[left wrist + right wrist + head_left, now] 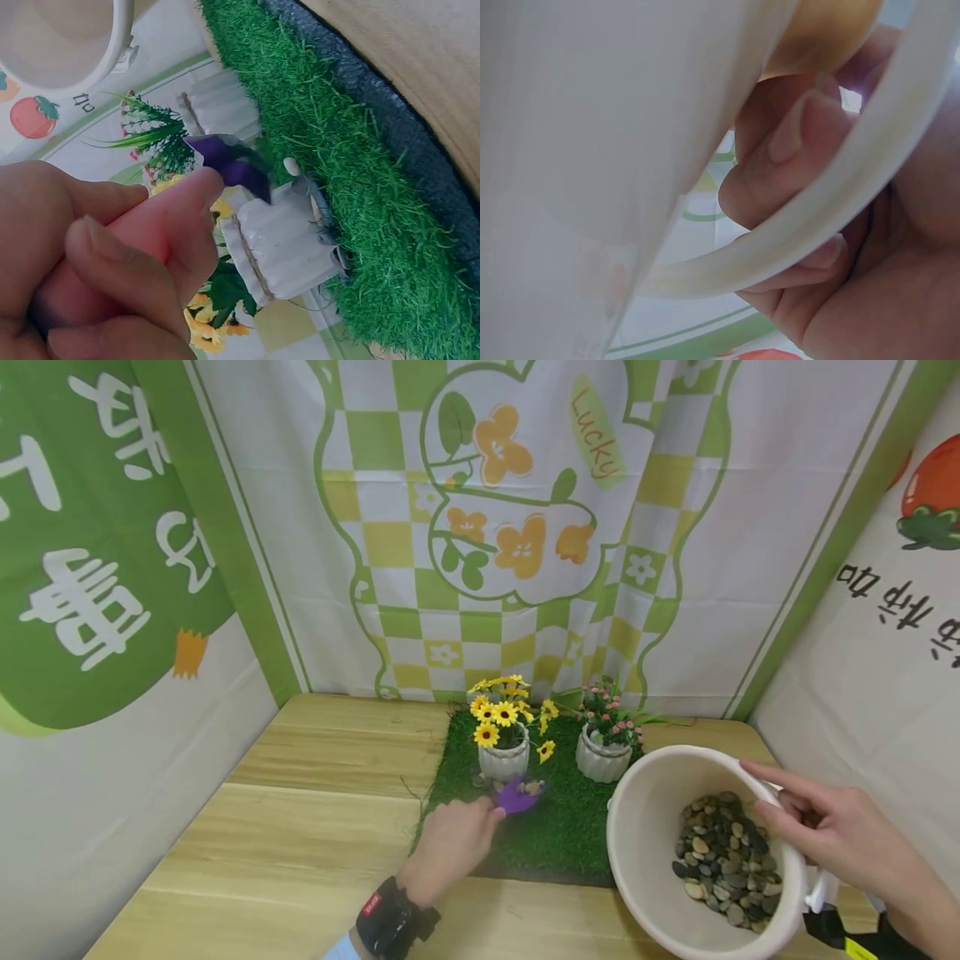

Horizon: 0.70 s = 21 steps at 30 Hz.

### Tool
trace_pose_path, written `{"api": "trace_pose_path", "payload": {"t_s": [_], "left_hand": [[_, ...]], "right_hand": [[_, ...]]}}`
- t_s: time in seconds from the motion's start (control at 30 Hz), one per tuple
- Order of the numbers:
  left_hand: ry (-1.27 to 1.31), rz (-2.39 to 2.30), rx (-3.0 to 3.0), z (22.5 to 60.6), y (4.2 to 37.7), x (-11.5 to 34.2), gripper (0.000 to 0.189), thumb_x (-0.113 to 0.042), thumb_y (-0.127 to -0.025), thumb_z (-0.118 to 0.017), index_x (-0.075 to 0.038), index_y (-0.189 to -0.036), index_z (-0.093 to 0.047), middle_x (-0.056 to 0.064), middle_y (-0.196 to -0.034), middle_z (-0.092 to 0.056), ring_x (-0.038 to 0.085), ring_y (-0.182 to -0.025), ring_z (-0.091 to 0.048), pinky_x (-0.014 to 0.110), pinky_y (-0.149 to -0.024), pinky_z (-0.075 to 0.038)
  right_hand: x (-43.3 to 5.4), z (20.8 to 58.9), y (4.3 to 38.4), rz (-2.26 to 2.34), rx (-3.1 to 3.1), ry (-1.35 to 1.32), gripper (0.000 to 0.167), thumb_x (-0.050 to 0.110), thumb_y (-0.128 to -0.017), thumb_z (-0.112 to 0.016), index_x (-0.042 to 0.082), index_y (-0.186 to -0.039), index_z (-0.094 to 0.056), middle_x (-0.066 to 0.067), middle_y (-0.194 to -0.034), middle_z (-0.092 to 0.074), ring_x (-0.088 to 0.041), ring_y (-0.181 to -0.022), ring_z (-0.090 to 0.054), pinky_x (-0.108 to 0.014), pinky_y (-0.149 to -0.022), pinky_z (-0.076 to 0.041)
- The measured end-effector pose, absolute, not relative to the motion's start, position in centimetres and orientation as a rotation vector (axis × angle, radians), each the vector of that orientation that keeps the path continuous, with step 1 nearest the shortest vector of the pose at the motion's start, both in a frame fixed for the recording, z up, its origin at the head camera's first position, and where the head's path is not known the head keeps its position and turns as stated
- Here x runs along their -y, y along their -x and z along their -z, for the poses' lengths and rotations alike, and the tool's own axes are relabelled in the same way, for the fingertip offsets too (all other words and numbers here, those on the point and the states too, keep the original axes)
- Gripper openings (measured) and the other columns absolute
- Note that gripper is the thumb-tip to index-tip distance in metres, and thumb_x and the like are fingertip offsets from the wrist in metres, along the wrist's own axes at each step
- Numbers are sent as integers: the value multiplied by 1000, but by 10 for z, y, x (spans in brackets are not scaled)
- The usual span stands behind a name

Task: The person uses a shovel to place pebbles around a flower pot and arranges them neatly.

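Note:
My left hand (457, 839) grips a small purple shovel (519, 796), its blade over the grass mat (570, 847) just in front of a white ribbed pot of yellow flowers (504, 762). A few pebbles lie at that pot's foot; in the left wrist view, pebbles (292, 166) show between blade and turf. Most of the shovel's handle is hidden in the fist. My right hand (843, 831) holds the rim of a white bucket (647, 835), tilted so its mouth faces me, with many pebbles (727, 864) inside. The bucket's handle (810, 202) crosses in front of the fingers.
A second white pot, with pink flowers (604, 760), stands on the mat behind the bucket. The mat lies on a wooden table (300, 843). Printed cloth (405, 635) hangs along the back and both sides.

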<state>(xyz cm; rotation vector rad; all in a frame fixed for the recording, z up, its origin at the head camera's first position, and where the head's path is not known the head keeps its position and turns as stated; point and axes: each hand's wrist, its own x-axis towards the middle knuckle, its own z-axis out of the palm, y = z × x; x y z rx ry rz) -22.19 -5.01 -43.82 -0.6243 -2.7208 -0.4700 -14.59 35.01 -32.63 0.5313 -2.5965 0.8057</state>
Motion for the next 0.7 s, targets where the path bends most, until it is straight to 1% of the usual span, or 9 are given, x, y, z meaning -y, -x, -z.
{"api": "trace_pose_path", "payload": {"t_s": [0.1, 0.2, 0.7], "left_hand": [[619, 499, 2746, 436, 223, 50, 30, -30, -98, -59, -15, -72, -59, -9, -51, -37, 7, -42, -34, 21, -38, -28], [616, 541, 2774, 434, 224, 49, 29, -29, -97, -60, -15, -73, -61, -8, -52, -38, 7, -43, -35, 22, -39, -29], [655, 690, 2756, 425, 232, 49, 24, -26, -99, -58, -13, -80, -64, -9, -55, -45, 5, -43, -37, 21, -40, -32]], "right_hand": [[-350, 325, 145, -796, 2602, -520, 48, 4, -85, -73, 8, -132, -61, 16, -60, -50, 1, -43, -40, -17, -39, -34], [-350, 325, 145, -759, 2592, -534, 47, 4, -85, -74, 9, -130, -62, 17, -60, -49, 2, -42, -40, -17, -40, -34], [-350, 326, 145, -766, 2606, -523, 47, 5, -86, -73, 9, -131, -62, 16, -61, -50, 1, -43, -41, -17, -40, -35]]}}
